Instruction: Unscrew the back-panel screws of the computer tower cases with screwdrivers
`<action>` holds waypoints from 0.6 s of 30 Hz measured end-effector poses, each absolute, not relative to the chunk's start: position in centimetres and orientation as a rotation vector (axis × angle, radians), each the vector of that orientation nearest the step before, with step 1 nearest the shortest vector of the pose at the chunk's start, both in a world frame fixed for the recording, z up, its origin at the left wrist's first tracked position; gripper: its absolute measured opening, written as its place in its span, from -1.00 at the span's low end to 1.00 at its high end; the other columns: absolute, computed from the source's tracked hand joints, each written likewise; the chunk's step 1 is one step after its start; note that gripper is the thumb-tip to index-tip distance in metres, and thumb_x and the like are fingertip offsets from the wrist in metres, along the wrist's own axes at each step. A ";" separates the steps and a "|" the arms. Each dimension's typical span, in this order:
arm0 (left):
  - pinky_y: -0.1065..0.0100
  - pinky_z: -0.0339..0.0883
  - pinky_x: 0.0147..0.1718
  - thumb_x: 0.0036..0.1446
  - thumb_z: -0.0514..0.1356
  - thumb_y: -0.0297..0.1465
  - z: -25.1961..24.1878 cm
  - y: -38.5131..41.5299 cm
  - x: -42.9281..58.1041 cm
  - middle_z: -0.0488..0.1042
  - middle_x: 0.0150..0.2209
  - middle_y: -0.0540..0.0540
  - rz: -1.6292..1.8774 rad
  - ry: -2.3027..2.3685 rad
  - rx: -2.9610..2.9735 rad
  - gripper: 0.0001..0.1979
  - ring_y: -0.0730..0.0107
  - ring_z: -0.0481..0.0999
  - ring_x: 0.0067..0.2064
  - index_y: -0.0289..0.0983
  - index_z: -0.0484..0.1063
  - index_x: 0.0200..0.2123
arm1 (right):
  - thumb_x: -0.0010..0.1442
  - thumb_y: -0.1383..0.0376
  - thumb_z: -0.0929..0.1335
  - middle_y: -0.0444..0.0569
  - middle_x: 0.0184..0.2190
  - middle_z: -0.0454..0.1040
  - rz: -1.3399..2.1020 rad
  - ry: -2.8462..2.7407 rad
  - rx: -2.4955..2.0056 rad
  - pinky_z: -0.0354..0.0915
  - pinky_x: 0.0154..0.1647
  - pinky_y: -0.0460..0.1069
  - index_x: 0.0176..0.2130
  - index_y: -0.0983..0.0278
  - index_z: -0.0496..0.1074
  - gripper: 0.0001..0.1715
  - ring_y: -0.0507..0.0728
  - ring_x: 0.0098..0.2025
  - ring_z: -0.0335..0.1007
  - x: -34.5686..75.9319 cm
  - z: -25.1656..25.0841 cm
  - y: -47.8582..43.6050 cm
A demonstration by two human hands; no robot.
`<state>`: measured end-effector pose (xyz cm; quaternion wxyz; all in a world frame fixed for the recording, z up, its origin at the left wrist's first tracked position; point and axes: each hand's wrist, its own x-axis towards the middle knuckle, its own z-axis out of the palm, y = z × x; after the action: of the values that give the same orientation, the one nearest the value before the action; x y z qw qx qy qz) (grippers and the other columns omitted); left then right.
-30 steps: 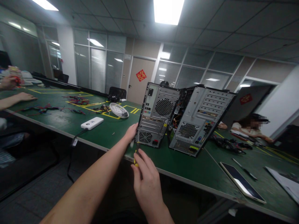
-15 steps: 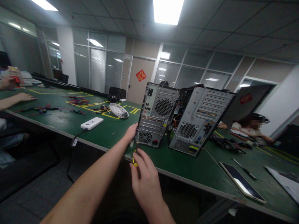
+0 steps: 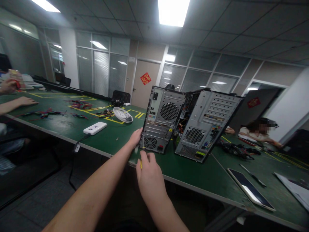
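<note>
Yellow screwdriver [image 3: 141, 164] pinched in right fingers [image 3: 144, 157]; left fingers [image 3: 138, 133] touch the computer case [image 3: 161, 120], spread unclear.

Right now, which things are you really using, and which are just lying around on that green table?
In use: left hand on the grey metal computer tower; right hand gripping the yellow-handled screwdriver at its rear.
Lying about: second grey tower beside it, white plastic box with cable, round white fan grille, flat glossy tablet, tangled coloured wires.
</note>
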<state>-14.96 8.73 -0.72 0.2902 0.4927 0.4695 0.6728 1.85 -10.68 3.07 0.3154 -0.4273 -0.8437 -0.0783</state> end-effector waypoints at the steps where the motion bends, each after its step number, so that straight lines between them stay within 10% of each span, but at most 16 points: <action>1: 0.16 0.31 0.12 0.24 0.08 -0.05 -0.7 8.7 -15.0 0.66 -0.08 -0.19 1.796 1.245 1.317 -0.52 0.10 0.54 -0.01 -0.28 0.64 -0.19 | 0.36 0.41 0.35 0.06 -0.18 0.51 -0.253 -2.249 -1.133 0.46 -0.26 0.05 0.11 0.24 0.44 -0.66 0.22 -0.25 0.55 1.9 3.3 -10.6; 18: 0.16 0.32 0.15 0.26 0.06 -0.05 -0.9 8.9 -15.1 0.66 -0.08 -0.20 1.777 1.259 1.350 -0.50 0.09 0.54 0.00 -0.30 0.63 -0.16 | 0.38 0.35 0.29 0.01 -0.36 0.56 -0.311 -2.238 -1.106 0.30 -0.41 -0.02 0.06 0.28 0.46 -0.71 0.19 -0.39 0.55 1.4 3.0 -10.0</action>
<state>-15.10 8.85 -0.89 0.2858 0.5050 0.4708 0.6646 1.38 -10.00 2.97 0.3079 -0.4182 -0.8465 -0.1176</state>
